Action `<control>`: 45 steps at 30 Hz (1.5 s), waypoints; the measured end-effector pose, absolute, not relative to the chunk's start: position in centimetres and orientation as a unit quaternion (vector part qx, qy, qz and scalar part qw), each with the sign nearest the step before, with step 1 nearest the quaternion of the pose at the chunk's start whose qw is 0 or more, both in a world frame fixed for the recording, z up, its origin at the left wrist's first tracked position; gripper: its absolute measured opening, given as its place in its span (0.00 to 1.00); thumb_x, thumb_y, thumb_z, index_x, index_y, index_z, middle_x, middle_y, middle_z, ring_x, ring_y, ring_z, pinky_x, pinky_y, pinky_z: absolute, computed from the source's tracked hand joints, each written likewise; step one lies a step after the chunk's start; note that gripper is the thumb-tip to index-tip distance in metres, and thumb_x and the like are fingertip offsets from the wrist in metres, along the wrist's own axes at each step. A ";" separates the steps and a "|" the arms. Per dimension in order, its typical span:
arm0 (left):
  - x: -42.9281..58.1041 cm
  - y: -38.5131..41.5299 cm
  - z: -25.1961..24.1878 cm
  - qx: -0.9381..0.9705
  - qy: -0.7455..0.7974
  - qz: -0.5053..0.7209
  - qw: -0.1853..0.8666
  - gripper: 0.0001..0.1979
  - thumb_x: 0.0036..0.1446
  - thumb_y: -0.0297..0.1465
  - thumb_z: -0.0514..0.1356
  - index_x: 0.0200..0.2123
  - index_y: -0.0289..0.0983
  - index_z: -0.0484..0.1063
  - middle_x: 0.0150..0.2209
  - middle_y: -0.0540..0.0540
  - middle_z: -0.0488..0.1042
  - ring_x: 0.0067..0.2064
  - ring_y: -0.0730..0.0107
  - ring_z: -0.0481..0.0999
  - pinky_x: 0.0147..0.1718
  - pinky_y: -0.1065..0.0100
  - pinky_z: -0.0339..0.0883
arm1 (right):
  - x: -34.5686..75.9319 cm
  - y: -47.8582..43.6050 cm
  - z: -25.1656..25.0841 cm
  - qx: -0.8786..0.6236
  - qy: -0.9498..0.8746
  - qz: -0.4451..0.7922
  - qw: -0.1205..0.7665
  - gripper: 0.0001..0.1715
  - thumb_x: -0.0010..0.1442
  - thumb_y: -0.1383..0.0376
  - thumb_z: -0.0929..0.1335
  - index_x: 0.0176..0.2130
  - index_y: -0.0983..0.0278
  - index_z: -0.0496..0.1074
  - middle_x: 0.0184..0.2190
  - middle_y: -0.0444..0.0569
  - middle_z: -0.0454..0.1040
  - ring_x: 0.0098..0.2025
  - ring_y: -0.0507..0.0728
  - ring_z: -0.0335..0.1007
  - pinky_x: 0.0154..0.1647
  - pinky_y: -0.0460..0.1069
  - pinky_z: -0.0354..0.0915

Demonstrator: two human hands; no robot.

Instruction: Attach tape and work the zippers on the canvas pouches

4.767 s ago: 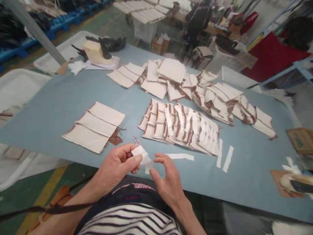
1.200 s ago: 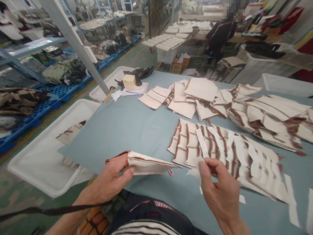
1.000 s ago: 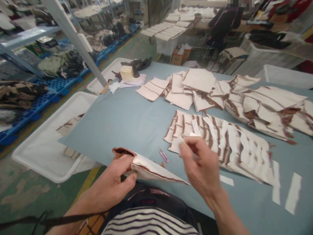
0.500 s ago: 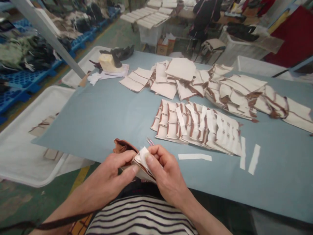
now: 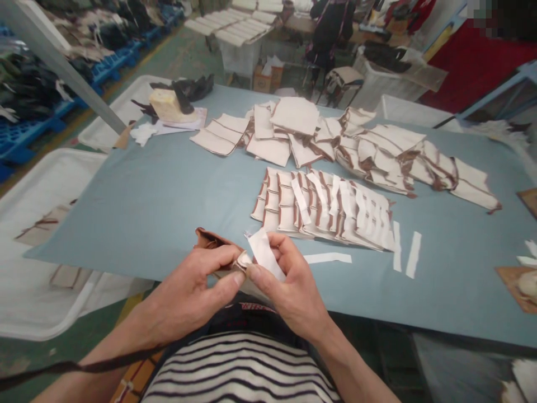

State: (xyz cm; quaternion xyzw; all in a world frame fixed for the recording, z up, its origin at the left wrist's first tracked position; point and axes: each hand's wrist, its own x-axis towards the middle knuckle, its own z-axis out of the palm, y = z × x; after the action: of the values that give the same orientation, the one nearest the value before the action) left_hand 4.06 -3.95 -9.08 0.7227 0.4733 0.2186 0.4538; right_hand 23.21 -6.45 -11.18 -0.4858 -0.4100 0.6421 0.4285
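My left hand (image 5: pixel 191 285) is closed on a cream cloth pouch with brown trim (image 5: pixel 212 242), held at the near edge of the blue-grey table (image 5: pixel 159 190). My right hand (image 5: pixel 289 282) pinches a white paper strip (image 5: pixel 264 254) against the pouch's mouth; the two hands touch. Just beyond them lies a fanned row of similar pouches (image 5: pixel 327 210), several with white strips on top. Three loose white strips (image 5: pixel 405 253) lie on the table to the right.
Heaps of more pouches (image 5: pixel 356 143) cover the far half of the table. A pale block with dark gloves (image 5: pixel 170 103) sits at the far left corner. White trays (image 5: pixel 37 184) stand left of the table. A person (image 5: pixel 331 25) is at a bench behind.
The three pouches lying at the left are gone from the table; my left hand picked up a pouch. My right hand fetched a white strip and brought it to the pouch's mouth.
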 end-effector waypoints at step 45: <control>3.4 -4.0 -11.7 0.447 0.433 0.278 0.731 0.27 0.65 0.54 0.64 0.28 0.37 0.74 0.24 0.49 0.76 0.24 0.68 0.72 0.25 0.71 0.68 | 24.3 -7.0 -8.7 -0.541 -0.542 0.497 0.407 0.15 0.68 0.56 0.72 0.32 0.62 0.76 0.24 0.42 0.75 0.24 0.50 0.66 0.25 0.44 0.62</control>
State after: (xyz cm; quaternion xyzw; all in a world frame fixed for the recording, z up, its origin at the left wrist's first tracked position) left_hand 3.42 -4.03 -11.71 0.4470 0.4331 0.2785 0.7315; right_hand 24.27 -7.04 -8.72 -0.5414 -0.5421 0.4971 0.4073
